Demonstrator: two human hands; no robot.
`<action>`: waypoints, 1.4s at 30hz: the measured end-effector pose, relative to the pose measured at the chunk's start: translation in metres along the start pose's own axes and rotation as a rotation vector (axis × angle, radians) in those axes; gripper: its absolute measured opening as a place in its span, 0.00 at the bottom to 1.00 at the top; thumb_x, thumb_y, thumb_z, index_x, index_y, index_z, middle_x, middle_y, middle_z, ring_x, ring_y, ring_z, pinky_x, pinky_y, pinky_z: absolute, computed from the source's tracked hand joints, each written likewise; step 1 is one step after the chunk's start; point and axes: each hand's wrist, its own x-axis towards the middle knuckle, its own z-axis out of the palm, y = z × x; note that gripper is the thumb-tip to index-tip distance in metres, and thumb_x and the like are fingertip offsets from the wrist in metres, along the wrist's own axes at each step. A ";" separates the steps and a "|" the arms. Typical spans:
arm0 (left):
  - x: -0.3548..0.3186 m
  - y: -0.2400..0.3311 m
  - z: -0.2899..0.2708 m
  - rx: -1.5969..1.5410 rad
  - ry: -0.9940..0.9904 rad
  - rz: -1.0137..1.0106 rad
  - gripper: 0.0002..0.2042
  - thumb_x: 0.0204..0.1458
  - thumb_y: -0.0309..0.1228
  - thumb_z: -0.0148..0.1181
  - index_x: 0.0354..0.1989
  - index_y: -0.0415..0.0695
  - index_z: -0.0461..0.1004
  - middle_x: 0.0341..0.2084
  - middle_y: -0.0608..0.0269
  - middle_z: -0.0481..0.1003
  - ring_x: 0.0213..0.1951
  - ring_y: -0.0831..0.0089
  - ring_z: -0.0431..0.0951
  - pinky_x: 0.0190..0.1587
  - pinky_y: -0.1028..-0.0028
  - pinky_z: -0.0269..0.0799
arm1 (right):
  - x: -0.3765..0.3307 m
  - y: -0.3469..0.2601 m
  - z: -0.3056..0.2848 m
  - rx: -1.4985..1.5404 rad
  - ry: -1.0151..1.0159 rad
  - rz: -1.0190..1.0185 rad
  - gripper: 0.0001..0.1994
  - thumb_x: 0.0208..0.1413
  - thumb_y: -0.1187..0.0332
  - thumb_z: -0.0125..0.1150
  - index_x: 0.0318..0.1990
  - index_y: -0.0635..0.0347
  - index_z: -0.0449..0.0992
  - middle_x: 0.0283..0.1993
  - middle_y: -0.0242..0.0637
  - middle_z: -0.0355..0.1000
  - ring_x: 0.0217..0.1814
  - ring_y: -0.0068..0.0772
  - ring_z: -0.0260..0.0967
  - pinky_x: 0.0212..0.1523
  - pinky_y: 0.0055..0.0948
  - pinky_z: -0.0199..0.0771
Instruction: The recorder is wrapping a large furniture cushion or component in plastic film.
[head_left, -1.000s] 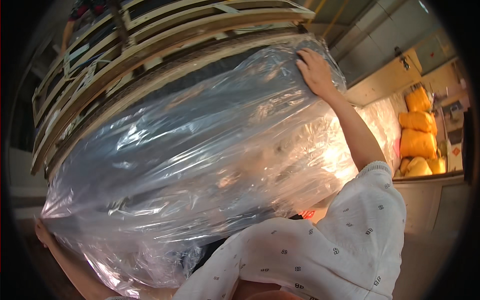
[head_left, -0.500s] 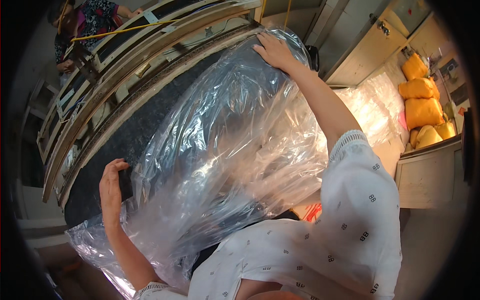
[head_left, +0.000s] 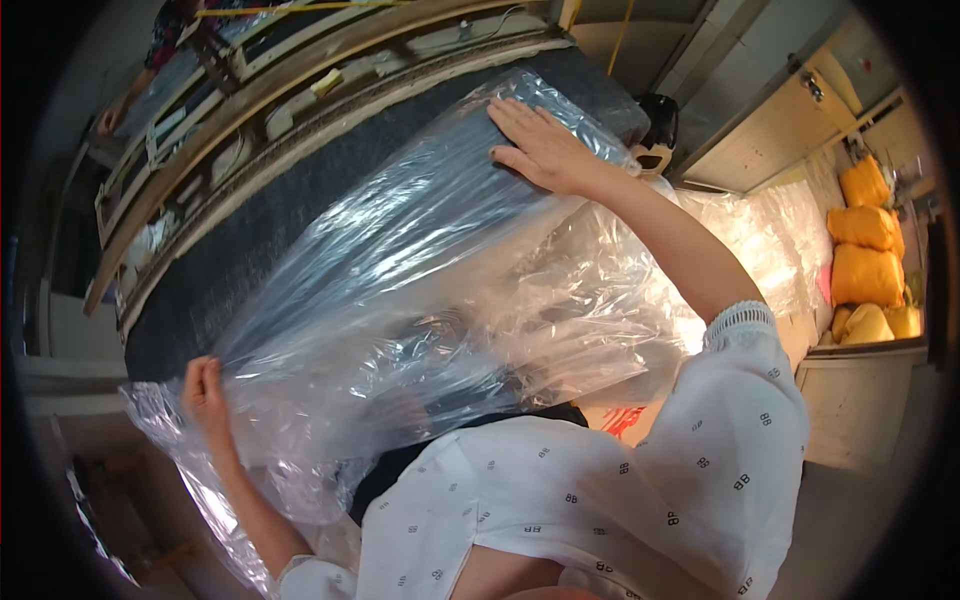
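Note:
A wide sheet of clear plastic film [head_left: 400,240] lies across a dark work surface [head_left: 205,265] and drapes over its near edge toward my body. At the left end of the table, my left hand [head_left: 205,398] is closed, pinching the film's edge. Taut creases run from there up to my right hand [head_left: 540,145], which rests flat on the film near the far right with its fingers stretched out. The lower part of the film hangs in loose, shiny wrinkles.
A long machine frame with wooden rails [head_left: 330,95] runs along the table's far side. Another person's hand [head_left: 108,122] shows at the far left. Several orange bundles [head_left: 865,270] are piled at the right. A black object [head_left: 655,122] stands by the table's far right corner.
My left hand has closed on the film's edge and moved slightly down and left. My right hand has come nearer, still flat. The bunched film is now drawn straighter between them.

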 end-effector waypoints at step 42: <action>0.203 -0.098 0.044 -0.152 0.465 -0.088 0.15 0.51 0.41 0.56 0.38 0.41 0.76 0.27 0.66 0.75 0.31 0.79 0.70 0.37 0.79 0.64 | 0.143 0.062 0.050 0.401 0.654 0.430 0.11 0.47 0.64 0.57 0.34 0.62 0.74 0.33 0.44 0.71 0.36 0.42 0.69 0.39 0.35 0.67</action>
